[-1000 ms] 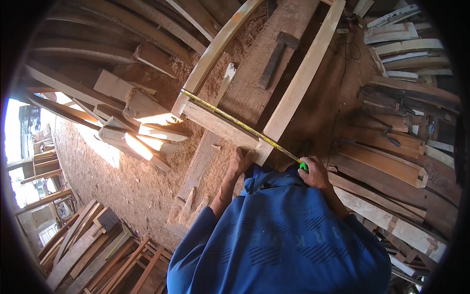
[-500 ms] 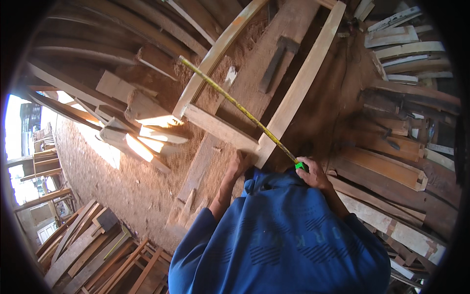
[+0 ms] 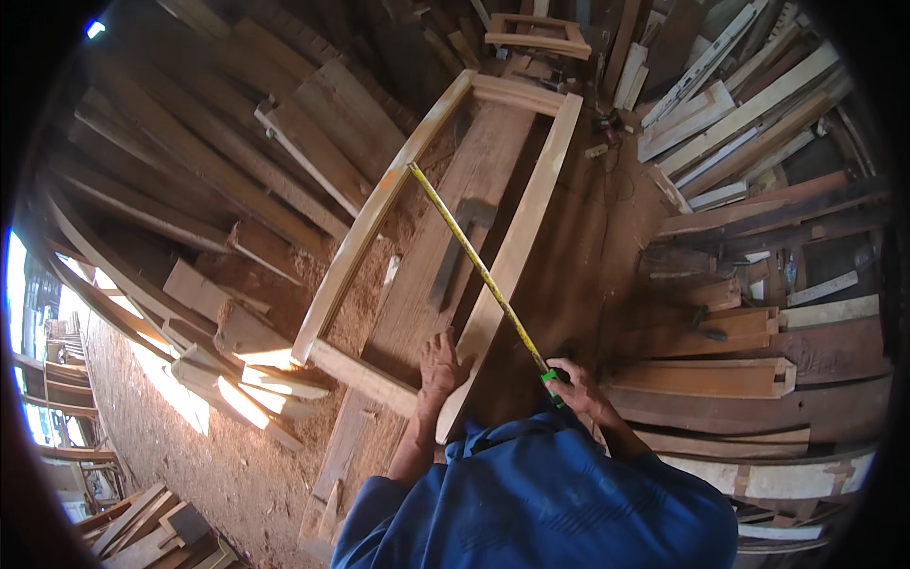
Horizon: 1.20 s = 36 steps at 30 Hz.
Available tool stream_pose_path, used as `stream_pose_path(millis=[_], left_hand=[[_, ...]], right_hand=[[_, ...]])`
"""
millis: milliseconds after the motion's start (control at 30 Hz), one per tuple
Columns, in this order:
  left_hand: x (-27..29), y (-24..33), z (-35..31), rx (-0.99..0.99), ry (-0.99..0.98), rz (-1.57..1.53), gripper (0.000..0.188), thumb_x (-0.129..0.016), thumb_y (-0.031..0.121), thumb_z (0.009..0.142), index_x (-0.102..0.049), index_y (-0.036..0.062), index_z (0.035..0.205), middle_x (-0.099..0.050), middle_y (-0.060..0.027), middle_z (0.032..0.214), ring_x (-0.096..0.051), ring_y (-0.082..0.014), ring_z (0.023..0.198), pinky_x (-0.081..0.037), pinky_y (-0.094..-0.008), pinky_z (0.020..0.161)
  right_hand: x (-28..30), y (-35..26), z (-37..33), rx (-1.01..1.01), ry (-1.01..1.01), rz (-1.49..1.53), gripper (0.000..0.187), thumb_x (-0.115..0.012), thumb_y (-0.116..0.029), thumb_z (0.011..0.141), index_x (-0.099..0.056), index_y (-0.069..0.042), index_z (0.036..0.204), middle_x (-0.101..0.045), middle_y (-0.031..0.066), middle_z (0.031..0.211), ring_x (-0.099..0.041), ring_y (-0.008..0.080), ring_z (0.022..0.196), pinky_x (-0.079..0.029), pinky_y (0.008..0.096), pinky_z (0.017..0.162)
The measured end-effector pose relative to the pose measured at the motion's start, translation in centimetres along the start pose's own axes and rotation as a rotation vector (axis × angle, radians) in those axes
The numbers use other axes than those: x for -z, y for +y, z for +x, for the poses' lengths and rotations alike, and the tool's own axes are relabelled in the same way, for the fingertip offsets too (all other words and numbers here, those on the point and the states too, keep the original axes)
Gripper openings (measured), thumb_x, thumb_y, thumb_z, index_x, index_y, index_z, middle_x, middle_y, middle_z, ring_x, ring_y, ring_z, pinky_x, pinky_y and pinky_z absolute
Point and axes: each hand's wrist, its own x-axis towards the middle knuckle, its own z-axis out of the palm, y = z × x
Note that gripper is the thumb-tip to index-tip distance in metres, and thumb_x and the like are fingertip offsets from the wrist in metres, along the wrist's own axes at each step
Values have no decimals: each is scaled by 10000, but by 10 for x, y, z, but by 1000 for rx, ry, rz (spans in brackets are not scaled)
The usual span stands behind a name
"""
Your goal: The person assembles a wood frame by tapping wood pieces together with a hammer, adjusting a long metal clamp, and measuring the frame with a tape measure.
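Observation:
A light wooden frame, a long rectangle, lies over a thick plank. My right hand is closed around a green tape measure, just right of the frame. Its yellow blade is drawn out slantwise over the right rail, with the tip close to the far-left rail. My left hand has its fingers spread at the near end, by the corner where the short crosspiece meets the right rail. A dark L-shaped tool rests on the plank inside the frame.
Stacked boards lean along the left. More timber is piled on the right, beside a dusty floor strip. Behind the long frame stands a smaller wooden frame. Sawdust covers the floor at left.
My left hand has moved from gripping the near corner to lying with fingers spread further along. The tape blade now crosses the frame at a steeper slant. The view has shifted, showing the frame's far end.

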Motion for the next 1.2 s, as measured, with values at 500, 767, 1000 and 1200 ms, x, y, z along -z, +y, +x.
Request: stream_pose_path(millis=[500,767,1000,1200], left_hand=[[-67,81,73,424,-52,171,1078,-828,519,711,-290,120,1555,-523,-175,1307,-476,-382,1257,-403,-539,1016],[-26,51,155,444,56,-85,953,-786,447,792,-324,73,1537,-457,-283,1427,-399,-494,1324,-312,-601,1110],[46,-52,329,551,274,201,982,-821,420,761,-317,75,1530,-407,-266,1494,-368,-462,1382,-293,-600,1132],[49,-128,408,618,37,373,1082,-850,426,705,-274,87,1556,-367,-246,1545,-323,-432,1433,-276,-595,1156]], right_hand=[[225,78,95,21,84,185,478,-703,-206,931,-565,14,1332,-664,74,958,-650,143,824,-545,316,749],[246,64,192,-68,103,393,454,-670,-185,946,-557,-14,1351,-656,67,956,-642,120,823,-555,305,711],[243,70,301,-172,81,661,481,-703,-191,942,-548,-7,1359,-642,65,1027,-636,147,853,-556,323,743],[244,60,363,-160,160,588,503,-718,-211,919,-551,-8,1348,-646,76,983,-655,159,827,-563,337,724]])
